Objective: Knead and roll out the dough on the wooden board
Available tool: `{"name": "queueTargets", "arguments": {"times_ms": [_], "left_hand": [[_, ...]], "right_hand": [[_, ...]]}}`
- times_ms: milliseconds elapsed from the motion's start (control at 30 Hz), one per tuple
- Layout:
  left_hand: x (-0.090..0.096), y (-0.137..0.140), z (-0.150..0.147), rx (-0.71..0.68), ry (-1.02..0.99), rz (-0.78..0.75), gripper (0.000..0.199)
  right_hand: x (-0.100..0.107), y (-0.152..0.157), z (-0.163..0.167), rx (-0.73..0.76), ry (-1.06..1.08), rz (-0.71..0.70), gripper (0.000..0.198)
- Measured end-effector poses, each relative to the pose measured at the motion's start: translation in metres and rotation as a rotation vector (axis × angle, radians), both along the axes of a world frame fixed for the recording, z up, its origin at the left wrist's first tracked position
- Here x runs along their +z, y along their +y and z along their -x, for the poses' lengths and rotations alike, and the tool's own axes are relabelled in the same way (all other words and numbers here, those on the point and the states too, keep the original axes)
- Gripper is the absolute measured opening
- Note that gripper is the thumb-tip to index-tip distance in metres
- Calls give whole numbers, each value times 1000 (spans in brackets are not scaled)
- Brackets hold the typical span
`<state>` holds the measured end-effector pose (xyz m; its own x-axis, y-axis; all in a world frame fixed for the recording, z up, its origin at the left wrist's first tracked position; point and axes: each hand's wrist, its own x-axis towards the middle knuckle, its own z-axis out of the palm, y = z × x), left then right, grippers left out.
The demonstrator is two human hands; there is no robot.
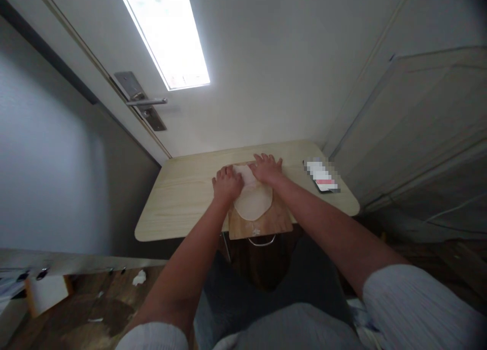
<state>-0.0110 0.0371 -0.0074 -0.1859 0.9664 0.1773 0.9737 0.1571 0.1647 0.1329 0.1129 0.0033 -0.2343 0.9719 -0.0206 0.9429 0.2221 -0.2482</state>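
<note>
Lying flat, a pale, round-edged sheet (254, 203)

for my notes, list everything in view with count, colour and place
door: 1, whitish, at the back
window: 1, bright white, in the door
door handle: 1, silver, door's left
table: 1, pale wood, before the door
board: 1, brown, on table
flat sheet: 1, cream, on the board
probable phone: 1, white and dark, table's right
metal loop: 1, silver, below board
crumpled scrap: 1, white, floor, lower left
sleeves: 2, light grey, bottom
left hand: 1, bare, sheet's left edge
right hand: 1, bare, sheet's right edge
</note>
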Motion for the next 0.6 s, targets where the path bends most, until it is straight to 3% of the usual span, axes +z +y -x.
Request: {"name": "queueTargets", "arguments": {"times_ms": [133, 300, 500, 600], "left_hand": [[-5, -4, -1, -35, 16, -34, 51], [-2, 4, 2, -48, -20, 47, 56], [-2, 18, 4, 175, -142, 105, 64], [-2, 19, 3, 201, -138, 115, 66]], "right_hand": [[-8, -3, 0, 60, -8, -61, 60], [-22, -11, -5, 33, 41, -148, 61], [-25, -10, -5, 5, 66, -180, 64], [-24, -12, -5, -6, 64, -177, 65]]}}
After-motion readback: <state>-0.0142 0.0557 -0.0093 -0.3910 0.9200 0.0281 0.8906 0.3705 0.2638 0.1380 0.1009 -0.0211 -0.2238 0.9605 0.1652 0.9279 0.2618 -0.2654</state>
